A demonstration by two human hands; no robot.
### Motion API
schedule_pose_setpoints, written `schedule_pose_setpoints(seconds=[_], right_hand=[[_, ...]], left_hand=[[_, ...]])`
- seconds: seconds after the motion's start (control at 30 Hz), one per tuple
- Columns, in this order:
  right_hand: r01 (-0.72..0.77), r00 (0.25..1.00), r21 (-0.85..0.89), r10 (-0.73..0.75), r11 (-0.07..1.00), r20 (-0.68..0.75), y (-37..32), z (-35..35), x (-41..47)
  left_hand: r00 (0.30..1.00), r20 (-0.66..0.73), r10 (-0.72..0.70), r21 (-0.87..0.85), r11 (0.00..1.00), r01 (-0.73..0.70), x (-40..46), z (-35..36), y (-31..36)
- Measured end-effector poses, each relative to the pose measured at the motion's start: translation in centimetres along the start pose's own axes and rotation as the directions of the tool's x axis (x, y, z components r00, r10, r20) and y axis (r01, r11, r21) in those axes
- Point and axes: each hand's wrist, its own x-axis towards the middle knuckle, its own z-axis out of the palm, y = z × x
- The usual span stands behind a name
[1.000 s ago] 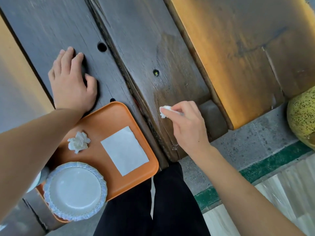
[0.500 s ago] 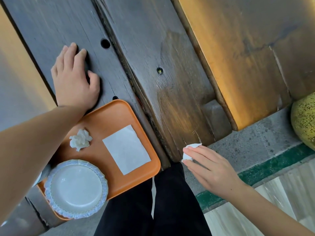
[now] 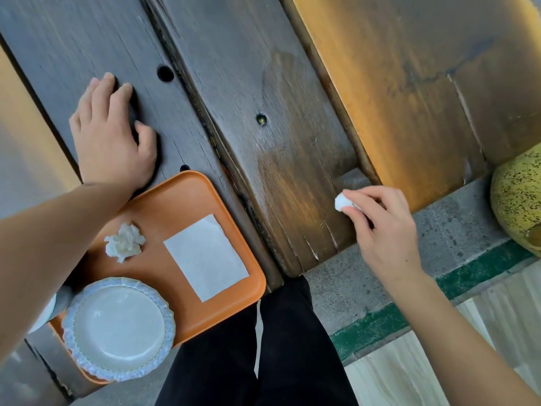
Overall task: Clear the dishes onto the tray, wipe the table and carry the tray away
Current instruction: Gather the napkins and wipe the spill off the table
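Note:
An orange tray [image 3: 181, 197] lies at the near edge of the dark wooden table [image 3: 243, 68]. On it are a white plate with a frilled blue rim [image 3: 117, 328], a crumpled tissue [image 3: 124, 241] and a flat white napkin [image 3: 206, 256]. My left hand [image 3: 112, 136] rests flat on the table just beyond the tray. My right hand [image 3: 380, 227] pinches a small white wad of tissue [image 3: 342, 202] at the table's near right corner.
A wet streak [image 3: 281, 171] shows on the plank between the hands. A wooden bench [image 3: 424, 83] runs along the right. A speckled yellow-green pot [image 3: 518, 200] stands at the right edge. My dark trousers [image 3: 263, 347] and a green-striped floor are below.
My right hand swept the tissue wad from mid-plank down off the near edge, then came back up to the right corner. My left hand stayed pressed on the table.

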Motion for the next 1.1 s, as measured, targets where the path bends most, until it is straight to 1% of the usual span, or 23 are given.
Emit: schedule_pose_setpoints(seconds=[0.13, 0.23, 0.33, 0.4, 0.47, 0.53, 0.6, 0.67, 0.77, 0.87, 1.0, 1.1], right_hand=[[0.064, 0.996, 0.009, -0.063, 0.998, -0.069, -1.4, 2.1, 2.2], [0.126, 0.987, -0.006, -0.126, 0.992, -0.098, -1.6, 2.7, 0.3], [0.216, 0.976, -0.024, -0.217, 0.976, -0.030, -1.3, 2.3, -3.4], [0.211, 0.977, -0.030, -0.211, 0.977, 0.021, -0.9, 1.6, -5.3], [0.138, 0.990, -0.036, -0.137, 0.990, 0.038, -0.5, 0.9, -6.8], [-0.007, 1.000, -0.017, 0.007, 1.000, 0.006, -0.7, 0.3, -7.7], [-0.162, 0.986, 0.023, 0.162, 0.987, -0.024, -1.5, 0.3, -8.0], [-0.258, 0.965, 0.063, 0.261, 0.964, -0.034, -2.9, 0.8, -7.7], [-0.313, 0.946, 0.129, 0.321, 0.941, -0.050, -4.5, 2.0, -6.2], [-0.335, 0.930, 0.125, 0.349, 0.934, -0.114, -5.1, 3.2, -5.5], [-0.420, 0.882, 0.176, 0.446, 0.891, -0.154, -5.7, 3.8, -5.0], [-0.439, 0.871, 0.149, 0.460, 0.886, -0.174, -6.0, 4.1, -4.5]], left_hand=[[1.000, -0.007, -0.010, 0.005, 1.000, 0.010, 0.0, 0.1, 0.1], [1.000, -0.004, -0.010, -0.003, 1.000, 0.010, 0.0, 0.1, 0.1], [1.000, -0.007, -0.013, -0.009, 1.000, 0.013, 0.0, 0.0, 0.2], [1.000, -0.005, -0.015, -0.010, 1.000, 0.014, -0.1, 0.0, 0.2], [1.000, -0.004, -0.014, -0.009, 1.000, 0.014, -0.1, 0.0, 0.2], [1.000, -0.005, -0.013, -0.008, 1.000, 0.013, 0.0, 0.0, 0.3], [1.000, -0.001, -0.013, -0.006, 1.000, 0.013, -0.1, -0.1, 0.3], [1.000, 0.001, -0.013, -0.002, 1.000, 0.013, -0.1, 0.0, 0.3], [1.000, -0.002, -0.006, -0.004, 1.000, 0.006, 0.0, 0.1, 0.1], [1.000, -0.010, 0.001, -0.017, 1.000, -0.001, 0.0, 0.4, -0.2], [1.000, -0.014, 0.007, -0.024, 1.000, -0.007, 0.2, 0.6, -0.4], [1.000, -0.018, 0.011, -0.022, 1.000, -0.011, 0.2, 0.6, -0.5]])
